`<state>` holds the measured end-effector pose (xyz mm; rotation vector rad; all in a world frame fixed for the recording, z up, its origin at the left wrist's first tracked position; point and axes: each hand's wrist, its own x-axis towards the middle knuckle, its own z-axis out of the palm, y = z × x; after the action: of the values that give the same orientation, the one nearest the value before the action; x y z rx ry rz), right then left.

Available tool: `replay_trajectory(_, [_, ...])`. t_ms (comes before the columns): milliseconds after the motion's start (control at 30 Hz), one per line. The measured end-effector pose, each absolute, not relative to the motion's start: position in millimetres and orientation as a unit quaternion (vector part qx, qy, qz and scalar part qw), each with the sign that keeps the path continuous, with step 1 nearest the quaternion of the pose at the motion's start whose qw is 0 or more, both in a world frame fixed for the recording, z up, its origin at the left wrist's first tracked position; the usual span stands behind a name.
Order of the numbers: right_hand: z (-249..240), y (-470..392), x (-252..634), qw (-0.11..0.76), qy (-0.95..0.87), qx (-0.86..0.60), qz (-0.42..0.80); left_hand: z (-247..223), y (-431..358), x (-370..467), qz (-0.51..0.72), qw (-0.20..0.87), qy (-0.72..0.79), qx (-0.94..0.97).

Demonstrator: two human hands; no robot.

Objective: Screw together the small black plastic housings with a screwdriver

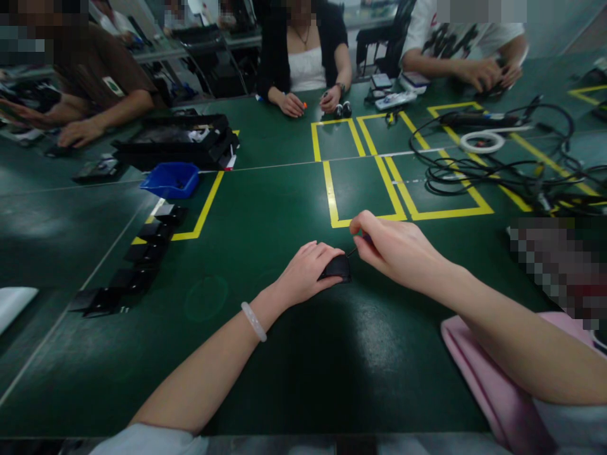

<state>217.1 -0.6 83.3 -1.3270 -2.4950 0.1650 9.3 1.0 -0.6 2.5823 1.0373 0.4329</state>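
Black casing on green table, my left hand clasping its left side, long axis unclear; my right hand, off its far-right corner, pinches a thin shaft angled toward it.

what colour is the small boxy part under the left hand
Black; the small boxy part shows best in the head view.

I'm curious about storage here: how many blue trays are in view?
1: the blue tray on the table, beyond the black parts, left of the left hand. Others may be hidden.
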Motion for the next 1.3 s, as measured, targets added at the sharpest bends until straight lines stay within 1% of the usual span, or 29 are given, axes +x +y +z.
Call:
replay_trajectory(200, [84.0, -0.4, 217.8, 0.151, -0.884, -0.436, 0.074, -2.0, 1.2, 9.0, 0.156, 0.16, 0.362, 0.905])
replay_trajectory(333, [82.7, 0.2, 218.2, 0.136, -0.881, -0.447, 0.077, -3.4, 1.4, 9.0, 0.157, 0.159, 0.362, 0.905])
replay_trajectory(567, [82.8, 0.0, 217.1, 0.157, -0.875, -0.451, 0.08, -1.0, 1.5, 9.0, 0.157, 0.166, 0.359, 0.905])
replay_trajectory(867, [82.1, -0.5, 217.6, 0.141, -0.882, -0.442, 0.079, -3.2, 1.7, 9.6, 0.159, 0.158, 0.361, 0.905])
replay_trajectory(1300, [81.4, -0.5, 218.0, 0.139, -0.883, -0.441, 0.079, -4.3, 2.1, 9.2, 0.162, 0.152, 0.357, 0.907])
